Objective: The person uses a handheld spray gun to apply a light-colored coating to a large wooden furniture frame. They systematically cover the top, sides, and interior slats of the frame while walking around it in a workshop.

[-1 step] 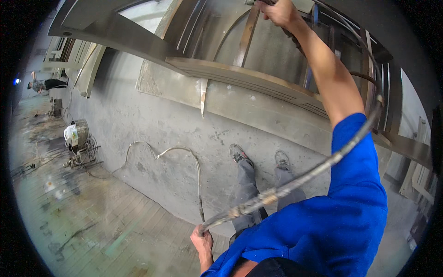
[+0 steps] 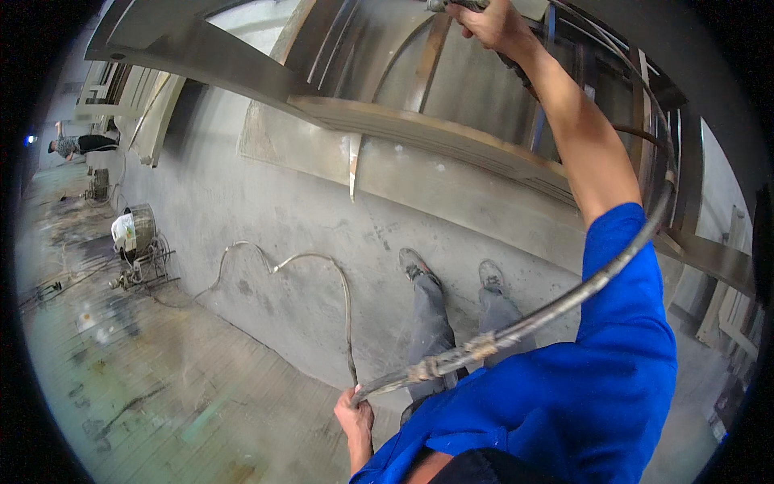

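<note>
My right hand (image 2: 493,29) is stretched far out at the top edge, its fingers wrapped round what looks like a spray gun (image 2: 438,5) with a metal tip and dark grip; part of it lies out of view. Before it is a large grey-brown framed metal piece (image 2: 451,141) with upright bars. Low in front of my body, my left hand (image 2: 354,418) is closed on a grey hose (image 2: 597,284) wrapped with tape in places. From there the hose arcs over my right upper arm and up the right side. Its other length trails across the floor to the left.
Beside the hose on the left stands a round metal pot (image 2: 143,228) on a wheeled frame with tangled lines. Farther off are a second similar unit (image 2: 99,185) and another person (image 2: 81,145). A pale board (image 2: 322,161) lies under the framed piece, near my shoes (image 2: 419,264).
The hose loop between my left hand and right shoulder has swung slightly outward to the right. My right hand and the spray gun have shifted a little; my left hand stays nearly in place.
</note>
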A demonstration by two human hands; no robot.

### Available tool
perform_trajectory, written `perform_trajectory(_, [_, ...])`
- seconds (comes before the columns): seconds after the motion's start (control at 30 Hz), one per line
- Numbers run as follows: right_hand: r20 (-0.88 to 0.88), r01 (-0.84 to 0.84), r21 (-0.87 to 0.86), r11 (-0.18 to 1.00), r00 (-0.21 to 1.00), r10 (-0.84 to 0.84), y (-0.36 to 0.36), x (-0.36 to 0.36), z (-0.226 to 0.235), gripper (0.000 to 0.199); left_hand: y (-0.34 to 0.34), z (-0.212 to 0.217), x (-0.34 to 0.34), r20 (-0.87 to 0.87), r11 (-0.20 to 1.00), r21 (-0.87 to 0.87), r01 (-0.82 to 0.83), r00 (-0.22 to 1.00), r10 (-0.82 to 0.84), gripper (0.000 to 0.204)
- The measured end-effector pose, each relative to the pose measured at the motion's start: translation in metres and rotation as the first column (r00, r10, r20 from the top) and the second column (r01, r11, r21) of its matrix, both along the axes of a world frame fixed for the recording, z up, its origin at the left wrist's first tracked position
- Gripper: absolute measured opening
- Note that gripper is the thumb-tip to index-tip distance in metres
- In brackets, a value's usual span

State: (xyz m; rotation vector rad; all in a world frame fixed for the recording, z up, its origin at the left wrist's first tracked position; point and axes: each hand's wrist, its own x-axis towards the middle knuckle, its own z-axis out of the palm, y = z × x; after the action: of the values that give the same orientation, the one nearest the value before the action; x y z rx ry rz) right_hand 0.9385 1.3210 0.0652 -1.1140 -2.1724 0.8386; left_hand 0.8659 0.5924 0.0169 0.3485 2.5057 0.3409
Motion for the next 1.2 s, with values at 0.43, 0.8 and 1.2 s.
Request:
perform_trajectory(0.43, [-0.042,-0.169,-0.252,0.953,0.986,0.164,-0.017,0.032,-0.020,0.033,0.003,0.002,0.127,-0.054,0.997,0.079,-0.013,0.998,0.018,0.028])
perform_trajectory(0.8, [-0.062,0.249,0.046,0.967,0.967,-0.246,0.037,0.016,-0.055,0.028,-0.037,0.031,0.156,-0.203,0.989,0.120,-0.090,0.973,0.113,0.012])
perform_trajectory(1.2, [-0.069,-0.091,0.770,0.632,0.972,0.224,0.034,0.020,-0.025,0.022,-0.038,0.044,0.171,-0.167,0.969,-0.039,-0.242,0.958,0.233,0.025])
